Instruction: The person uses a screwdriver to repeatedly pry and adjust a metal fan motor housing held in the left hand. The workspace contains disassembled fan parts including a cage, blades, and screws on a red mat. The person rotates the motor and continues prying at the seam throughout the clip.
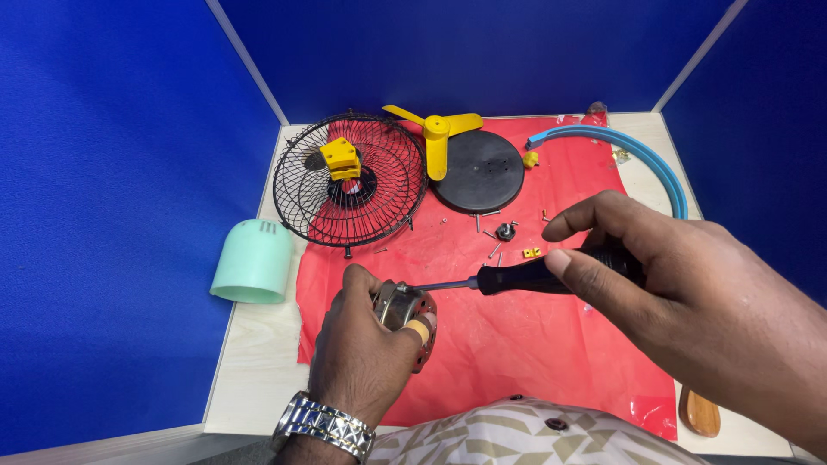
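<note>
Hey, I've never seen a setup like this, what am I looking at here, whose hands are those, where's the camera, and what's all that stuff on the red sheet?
There is no machine here: these are one person's two bare hands, seen from a camera worn on their head and looking down at a pale wooden table walled by blue partitions. The left hand, with a metal watch on its wrist, holds a small round metal motor. The right hand holds a black-handled screwdriver, its tip meeting the motor. Both rest above a red plastic sheet. Farther back lie a black wire fan guard with a yellow block on it, a yellow three-bladed fan propeller, a black round disc, a curved blue plastic strip and loose small screws. A mint green plastic cover sits off the sheet, on the left.
</note>
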